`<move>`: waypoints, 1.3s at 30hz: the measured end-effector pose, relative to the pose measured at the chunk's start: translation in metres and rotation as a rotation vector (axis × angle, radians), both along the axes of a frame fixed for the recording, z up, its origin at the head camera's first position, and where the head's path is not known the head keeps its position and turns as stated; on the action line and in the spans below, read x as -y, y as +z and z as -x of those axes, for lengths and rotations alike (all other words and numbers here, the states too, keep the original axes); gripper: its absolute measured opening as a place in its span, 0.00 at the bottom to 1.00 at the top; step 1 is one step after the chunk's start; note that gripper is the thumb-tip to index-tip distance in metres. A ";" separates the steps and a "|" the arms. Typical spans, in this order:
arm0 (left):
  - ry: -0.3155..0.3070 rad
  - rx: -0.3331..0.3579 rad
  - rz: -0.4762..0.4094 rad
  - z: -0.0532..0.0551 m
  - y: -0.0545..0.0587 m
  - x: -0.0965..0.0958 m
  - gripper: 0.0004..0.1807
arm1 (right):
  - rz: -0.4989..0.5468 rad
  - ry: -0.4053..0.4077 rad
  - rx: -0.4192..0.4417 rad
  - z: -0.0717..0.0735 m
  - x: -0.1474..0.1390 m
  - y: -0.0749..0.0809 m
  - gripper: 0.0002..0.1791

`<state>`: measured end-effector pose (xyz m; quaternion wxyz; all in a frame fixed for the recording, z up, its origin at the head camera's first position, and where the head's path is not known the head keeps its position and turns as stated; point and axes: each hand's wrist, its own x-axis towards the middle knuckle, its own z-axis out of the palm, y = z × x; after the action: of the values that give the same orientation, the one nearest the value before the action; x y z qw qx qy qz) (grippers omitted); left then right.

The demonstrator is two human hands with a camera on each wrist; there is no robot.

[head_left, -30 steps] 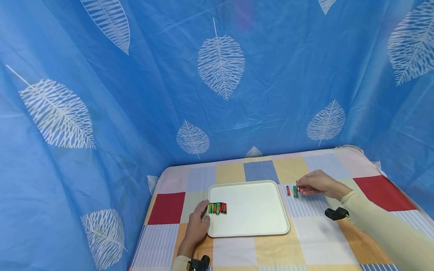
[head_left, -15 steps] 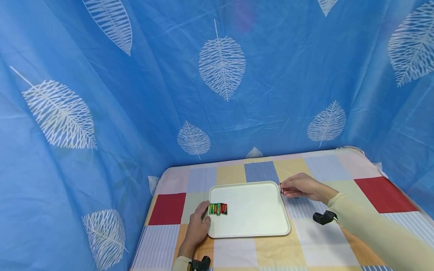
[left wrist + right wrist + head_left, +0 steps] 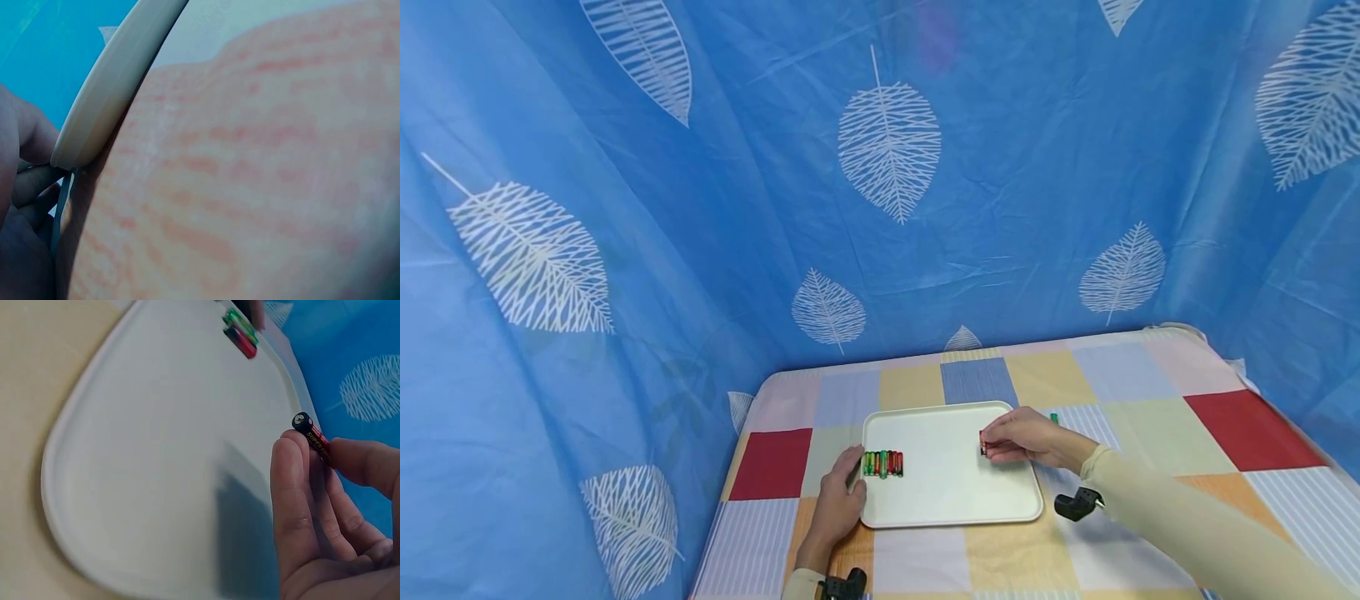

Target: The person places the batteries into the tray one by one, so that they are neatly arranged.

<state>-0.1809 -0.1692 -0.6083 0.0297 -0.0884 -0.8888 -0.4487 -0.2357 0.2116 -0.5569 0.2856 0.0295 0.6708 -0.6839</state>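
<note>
A small red-and-black battery (image 3: 312, 433) is pinched between the thumb and fingertips of my right hand (image 3: 1026, 435), above the right part of the white tray (image 3: 940, 500). In the right wrist view its black end with a metal tip points away from the fingers. My left hand (image 3: 837, 500) rests against the tray's left rim, fingers touching it, also seen in the left wrist view. Just inside that rim lies a row of several batteries (image 3: 883, 464), green, red and dark, side by side. A green battery (image 3: 1054, 417) lies on the cloth beyond my right hand, partly hidden.
A patchwork tablecloth (image 3: 925, 558) covers the table under the tray. Blue curtains (image 3: 737, 208) with white leaf prints hang behind and to the left. My right hand casts a shadow (image 3: 244, 537) on the tray.
My right hand has carried the red-and-black battery leftward from the cloth at the right to over the tray. The left hand and the row of batteries look unchanged.
</note>
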 end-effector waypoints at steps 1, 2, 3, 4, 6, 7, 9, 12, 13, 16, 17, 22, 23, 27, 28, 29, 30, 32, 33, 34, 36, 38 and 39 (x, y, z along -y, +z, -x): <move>0.001 0.000 0.004 0.000 -0.001 0.000 0.31 | 0.009 0.002 0.003 -0.001 0.005 -0.002 0.19; 0.002 -0.002 0.005 0.000 -0.001 0.000 0.31 | 0.020 0.006 0.007 -0.001 0.010 -0.003 0.18; 0.003 -0.002 0.005 0.001 -0.002 0.000 0.31 | 0.030 0.010 0.009 -0.002 0.015 -0.005 0.18; 0.003 -0.001 0.005 0.001 -0.002 0.000 0.31 | 0.039 0.011 0.012 -0.002 0.020 -0.006 0.18; 0.004 -0.003 0.005 0.001 -0.003 0.000 0.31 | 0.052 0.014 0.014 -0.003 0.030 -0.009 0.17; 0.005 -0.002 0.003 0.001 -0.003 0.000 0.31 | 0.055 0.017 0.012 -0.003 0.035 -0.010 0.17; 0.006 0.000 0.000 0.001 -0.003 0.000 0.31 | 0.059 0.014 0.014 -0.004 0.044 -0.011 0.17; 0.007 0.003 0.000 0.001 -0.002 0.000 0.31 | 0.067 0.016 0.012 -0.004 0.058 -0.013 0.17; 0.007 0.004 0.002 0.001 -0.002 0.000 0.31 | 0.071 0.017 0.011 -0.004 0.063 -0.013 0.17; 0.007 0.000 0.004 0.000 -0.001 0.000 0.31 | 0.088 0.024 0.010 -0.004 0.076 -0.013 0.18; 0.007 -0.002 0.003 0.000 0.000 0.000 0.31 | 0.091 0.026 0.010 -0.004 0.081 -0.012 0.18; 0.008 -0.004 -0.004 0.000 0.000 0.000 0.31 | 0.088 0.023 -0.003 -0.003 0.104 -0.011 0.17; 0.008 -0.003 -0.006 0.000 0.000 -0.001 0.31 | 0.083 0.022 -0.005 -0.003 0.108 -0.010 0.17; 0.008 0.001 -0.002 0.001 -0.002 0.000 0.31 | 0.060 0.011 -0.014 -0.001 0.126 -0.009 0.15; 0.009 0.002 -0.003 0.001 -0.002 0.000 0.31 | 0.052 0.010 -0.018 0.000 0.130 -0.008 0.15; 0.009 0.004 -0.004 0.001 -0.002 0.000 0.31 | 0.046 0.008 -0.021 0.002 0.135 -0.007 0.14; 0.009 0.004 -0.003 0.001 -0.002 0.000 0.31 | 0.038 0.007 -0.028 0.002 0.139 -0.006 0.14; 0.008 0.007 -0.005 0.002 -0.001 0.000 0.31 | 0.023 0.010 -0.035 0.004 0.147 -0.003 0.13; 0.007 0.010 -0.006 0.002 -0.001 0.000 0.31 | 0.017 0.011 -0.039 0.005 0.151 -0.002 0.12; 0.005 0.010 -0.008 0.002 -0.001 0.000 0.31 | 0.009 0.013 -0.045 0.005 0.155 -0.001 0.11; 0.002 0.010 -0.005 0.002 0.000 0.000 0.31 | -0.002 0.015 -0.050 0.006 0.162 0.000 0.10; 0.000 0.009 -0.003 0.002 0.000 0.000 0.31 | -0.005 0.010 -0.050 0.007 0.169 -0.001 0.08; -0.001 0.009 -0.002 0.002 0.000 0.000 0.31 | -0.008 0.006 -0.049 0.008 0.173 -0.001 0.08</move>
<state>-0.1828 -0.1693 -0.6083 0.0254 -0.0867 -0.8885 -0.4499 -0.2441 0.0389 -0.5575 0.2708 0.0120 0.6804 -0.6809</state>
